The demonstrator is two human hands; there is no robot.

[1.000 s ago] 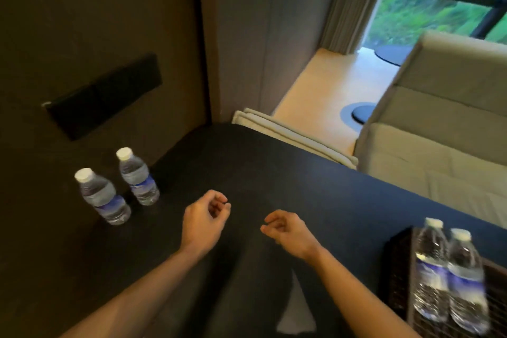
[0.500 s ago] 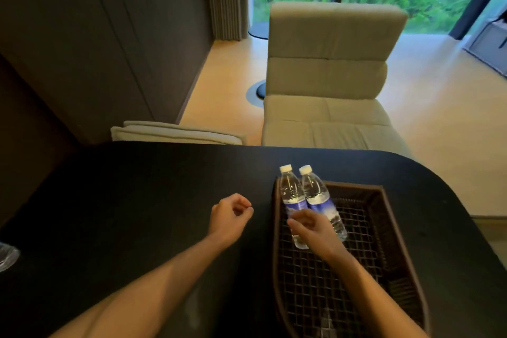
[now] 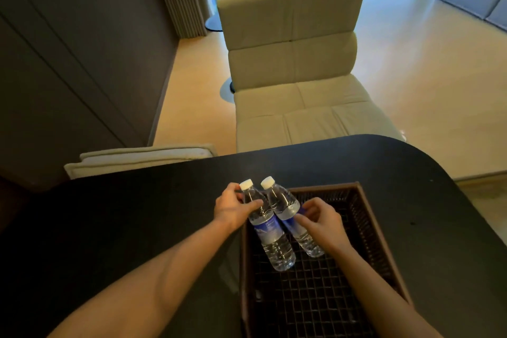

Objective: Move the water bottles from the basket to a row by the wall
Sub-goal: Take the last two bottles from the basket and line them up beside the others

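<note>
Now both hands around bottles

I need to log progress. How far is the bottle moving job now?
Nothing finished shows in this view; the wall row is out of frame. In hand: the left hand grips the left bottle, and the right hand closes on the right bottle, both standing in the basket. Left: carrying both to the wall.

dim foreground, bright window daylight, wide-angle distortion
</note>
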